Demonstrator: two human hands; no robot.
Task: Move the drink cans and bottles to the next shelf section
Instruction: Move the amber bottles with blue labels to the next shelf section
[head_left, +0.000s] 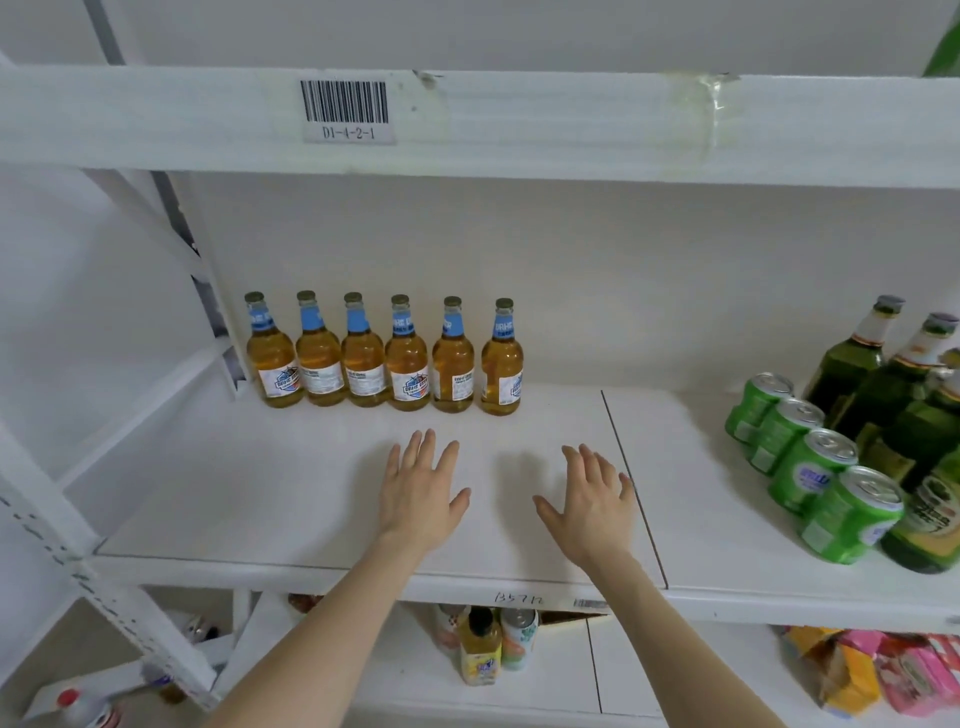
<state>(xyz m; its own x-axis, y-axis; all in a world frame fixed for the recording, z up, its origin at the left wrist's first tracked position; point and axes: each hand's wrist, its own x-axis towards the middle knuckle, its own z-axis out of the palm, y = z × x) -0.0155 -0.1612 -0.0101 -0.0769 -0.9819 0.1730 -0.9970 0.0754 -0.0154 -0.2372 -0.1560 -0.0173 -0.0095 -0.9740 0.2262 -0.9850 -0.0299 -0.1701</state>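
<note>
Six amber glass bottles (408, 364) with blue-and-white labels line the white shelf's (260, 493) back left, under a barcode tag (345, 111) reading D1-4-2-1. Left grip (421, 499) and right grip (589, 506) are palm-down, fingers spread, holding nothing. Four green cans (810, 465) and green glass bottles (852, 364) stand at the right.

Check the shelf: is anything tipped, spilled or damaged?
Nothing tipped or spilled. The six amber bottles stand upright in a row at the back, and the green cans and green bottles stand on the right section. Only oddity: crinkled, peeling tape on the upper shelf beam.
</note>
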